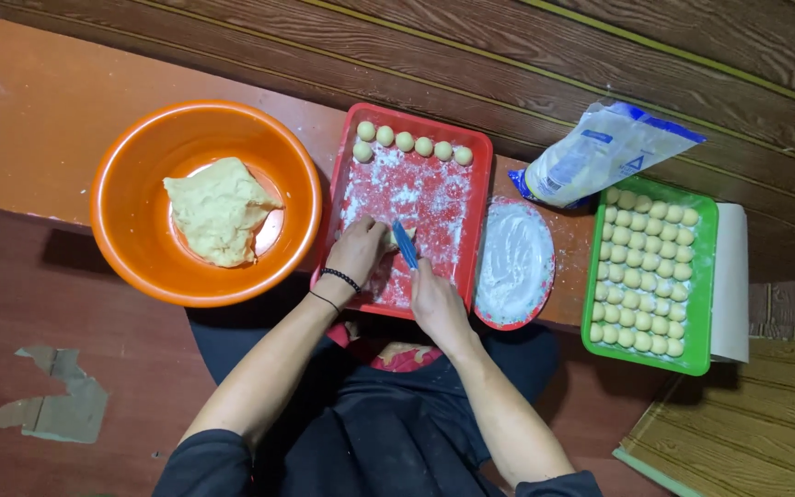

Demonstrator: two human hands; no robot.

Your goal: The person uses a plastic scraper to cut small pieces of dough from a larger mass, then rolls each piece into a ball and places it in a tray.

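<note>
The right hand [432, 299] is closed around a narrow blue cutter [405, 244], its blade slanting down onto a small piece of pale yellow dough [392, 236] that the left hand [357, 247] pinches with its fingers drawn together; two dark cords ring that wrist. Both hands work over the near half of a red rectangular plastic tray [480, 170], whose floor is dusted patchily with white flour. Along the tray's far edge sits a row of six small smooth dough balls [404, 141], with one more tucked just below the left end. Touching the tray's right side is a round red plate [514, 264] spread with a flat layer of white flour. Just beyond the plate, to the right, lies a crumpled soft plastic bag [600, 152], mostly white with blue corners and a blue mark, tilted on its side. Right of the plate, a green rectangular tray [707, 276] is packed with neat rows of the same pale balls. To the left, a glossy orange bowl [131, 184] holds a ragged, soft lump of dough. Everything rests on an orange-brown bench top [29, 120].
</note>
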